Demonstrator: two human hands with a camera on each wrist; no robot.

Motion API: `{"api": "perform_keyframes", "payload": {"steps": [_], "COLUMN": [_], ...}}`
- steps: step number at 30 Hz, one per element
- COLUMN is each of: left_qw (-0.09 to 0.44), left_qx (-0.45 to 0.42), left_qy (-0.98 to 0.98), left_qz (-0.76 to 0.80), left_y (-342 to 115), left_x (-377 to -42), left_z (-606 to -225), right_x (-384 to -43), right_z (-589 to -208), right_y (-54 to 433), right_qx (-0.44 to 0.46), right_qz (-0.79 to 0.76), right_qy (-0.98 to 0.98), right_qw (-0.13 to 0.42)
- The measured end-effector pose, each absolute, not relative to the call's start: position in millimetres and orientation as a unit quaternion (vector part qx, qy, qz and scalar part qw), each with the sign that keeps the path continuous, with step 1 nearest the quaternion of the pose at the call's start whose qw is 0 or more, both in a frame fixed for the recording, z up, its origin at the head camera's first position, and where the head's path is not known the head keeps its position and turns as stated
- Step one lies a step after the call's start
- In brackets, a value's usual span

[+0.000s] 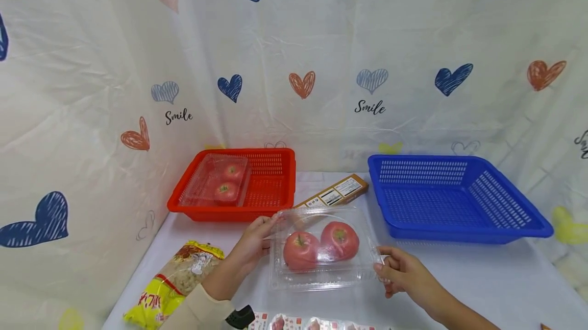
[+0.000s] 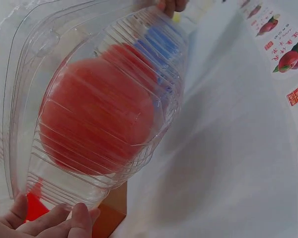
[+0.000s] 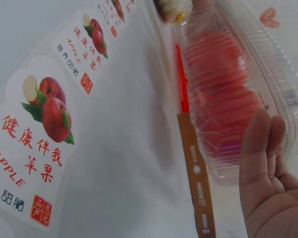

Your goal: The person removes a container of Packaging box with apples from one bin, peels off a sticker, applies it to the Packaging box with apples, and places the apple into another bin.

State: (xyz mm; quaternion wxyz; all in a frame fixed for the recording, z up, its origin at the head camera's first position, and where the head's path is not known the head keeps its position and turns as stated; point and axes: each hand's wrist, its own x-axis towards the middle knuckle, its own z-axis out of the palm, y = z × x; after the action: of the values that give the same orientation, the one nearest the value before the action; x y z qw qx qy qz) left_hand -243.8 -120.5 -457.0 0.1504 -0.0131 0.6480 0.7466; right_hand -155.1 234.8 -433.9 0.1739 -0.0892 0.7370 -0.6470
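Both hands hold a clear plastic clamshell box with two red apples inside. My left hand grips its left end, fingers along the edge. At the opposite end my right hand pinches the rim between thumb and fingers. In the left wrist view the ribbed underside of the box is raised over the white table, with left fingertips against it. The right wrist view shows right fingers at the near end of the box.
A red basket at back left holds another clear box with apples. The blue basket stands at back right. Between them lies a long brown carton. A yellow snack bag is at left; apple labels line the front.
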Motion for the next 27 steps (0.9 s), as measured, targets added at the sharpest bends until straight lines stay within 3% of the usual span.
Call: {"api": "perform_keyframes", "payload": {"steps": [16, 27], "left_qw": [0.15, 0.153], "left_qx": [-0.035, -0.04], "left_qy": [0.679, 0.678], "left_qz": [0.718, 0.718], "left_y": [-92, -78], "left_x": [-254, -261], "left_z": [-470, -476], "right_x": [-157, -159], "right_z": [-454, -463], "right_y": [253, 262], "right_qx": [-0.065, -0.062], "right_qz": [-0.641, -0.625], "right_qy": [0.737, 0.754], "right_qw": [0.206, 0.192]}}
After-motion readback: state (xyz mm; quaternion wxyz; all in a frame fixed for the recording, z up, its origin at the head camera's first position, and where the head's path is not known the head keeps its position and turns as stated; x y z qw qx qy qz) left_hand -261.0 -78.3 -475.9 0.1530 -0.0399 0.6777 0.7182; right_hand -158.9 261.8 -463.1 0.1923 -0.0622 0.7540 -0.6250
